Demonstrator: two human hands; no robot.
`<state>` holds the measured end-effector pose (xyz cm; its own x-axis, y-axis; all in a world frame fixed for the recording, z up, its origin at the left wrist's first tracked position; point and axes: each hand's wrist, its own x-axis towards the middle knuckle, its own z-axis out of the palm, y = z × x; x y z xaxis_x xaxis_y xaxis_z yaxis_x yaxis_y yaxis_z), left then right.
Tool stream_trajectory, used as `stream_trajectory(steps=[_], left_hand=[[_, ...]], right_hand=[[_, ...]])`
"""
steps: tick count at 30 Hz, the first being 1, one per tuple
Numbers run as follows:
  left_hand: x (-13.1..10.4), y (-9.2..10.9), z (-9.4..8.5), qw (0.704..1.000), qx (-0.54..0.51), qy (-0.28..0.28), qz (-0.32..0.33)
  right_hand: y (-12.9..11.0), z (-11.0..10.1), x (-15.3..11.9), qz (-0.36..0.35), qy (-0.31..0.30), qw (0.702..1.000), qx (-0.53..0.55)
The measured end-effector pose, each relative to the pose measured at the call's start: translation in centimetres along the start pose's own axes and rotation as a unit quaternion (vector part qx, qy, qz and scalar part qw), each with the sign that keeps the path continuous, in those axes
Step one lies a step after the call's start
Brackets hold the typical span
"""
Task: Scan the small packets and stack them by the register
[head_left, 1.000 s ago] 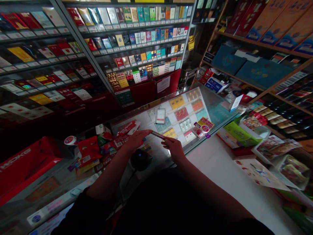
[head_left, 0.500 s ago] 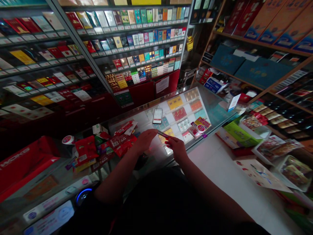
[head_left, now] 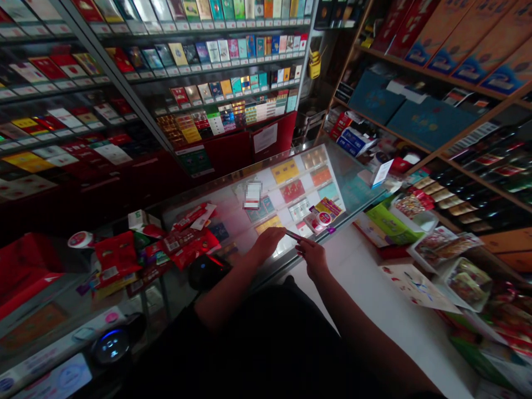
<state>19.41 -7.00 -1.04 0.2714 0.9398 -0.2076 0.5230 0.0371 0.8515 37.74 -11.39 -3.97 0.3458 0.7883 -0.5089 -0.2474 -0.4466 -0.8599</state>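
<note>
Between my two hands is a thin, flat dark object (head_left: 293,235), seen nearly edge-on, above the front edge of the glass counter (head_left: 266,274). My left hand (head_left: 270,244) has its fingers closed on the left end of it. The right end is pinched by my right hand (head_left: 311,255), its fingers curled. What the object is, I cannot make out. Beyond my hands, a small white pack (head_left: 252,195) lies on the glass. A black device with a red light (head_left: 208,271) sits to the left of my left forearm.
Red snack bags (head_left: 118,257) and a round tub (head_left: 81,240) lie on the counter's left part. Another tub with colourful packets (head_left: 323,219) is near its right edge. Shelves of small packs (head_left: 220,52) stand behind; snack boxes (head_left: 390,224) are at right.
The view has shifted, so the shelves and counter appear further left. My hands, still on the thin object, appear slightly further right and lower. More of the black device shows.
</note>
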Motion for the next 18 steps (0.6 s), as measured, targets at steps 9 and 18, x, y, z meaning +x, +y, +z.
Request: stream_trajectory(steps=[9, 18], left_hand=[[6.2, 0.5, 5.4, 0.998, -0.047, -0.04, -0.001], [8.0, 0.4, 7.9, 0.987, -0.137, -0.058, -0.056]], right_hand=[[-0.6, -3.6, 3.5, 0.011, 0.035, 0.999, -0.022], [-1.3, -4.9, 5.4, 0.05, 0.05, 0.997, -0.022]])
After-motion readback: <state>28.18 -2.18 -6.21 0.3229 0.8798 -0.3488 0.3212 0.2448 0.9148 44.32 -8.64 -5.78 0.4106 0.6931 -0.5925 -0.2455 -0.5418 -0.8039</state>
